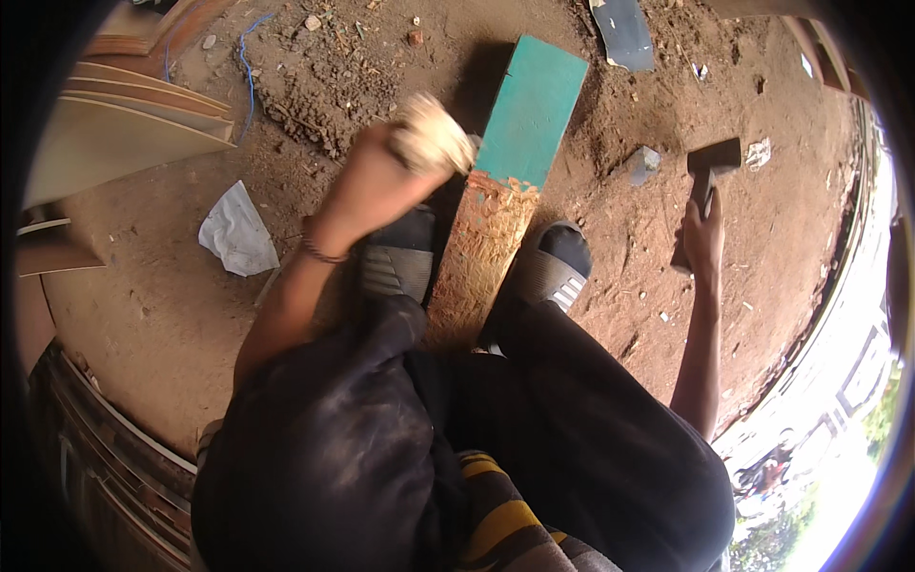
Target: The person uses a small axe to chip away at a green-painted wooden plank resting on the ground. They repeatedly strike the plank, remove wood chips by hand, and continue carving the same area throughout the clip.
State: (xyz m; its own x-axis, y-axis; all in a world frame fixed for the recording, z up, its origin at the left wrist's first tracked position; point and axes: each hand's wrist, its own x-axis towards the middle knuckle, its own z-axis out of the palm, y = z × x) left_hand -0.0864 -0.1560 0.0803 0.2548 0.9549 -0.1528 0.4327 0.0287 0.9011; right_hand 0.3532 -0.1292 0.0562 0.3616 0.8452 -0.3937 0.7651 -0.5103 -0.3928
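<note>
A long wooden plank [519,143] lies on the dirt between my feet. Its far part is painted teal; its near part is scraped to bare, rough wood. My left hand [376,186] is closed around the pale wooden handle of a chisel-like tool [432,133] held at the line where the paint ends. My right hand [703,238] grips a hammer by its handle, out to the right of the plank, with the dark hammer head [715,155] raised over the ground. My sandalled feet sit on either side of the plank.
A crumpled white paper [235,232] lies left of my left arm. Stacked pale boards [124,124] stand at far left. A grey slab [624,33] lies at the top, a small grey stone [643,164] right of the plank. Loose soil clumps are above.
</note>
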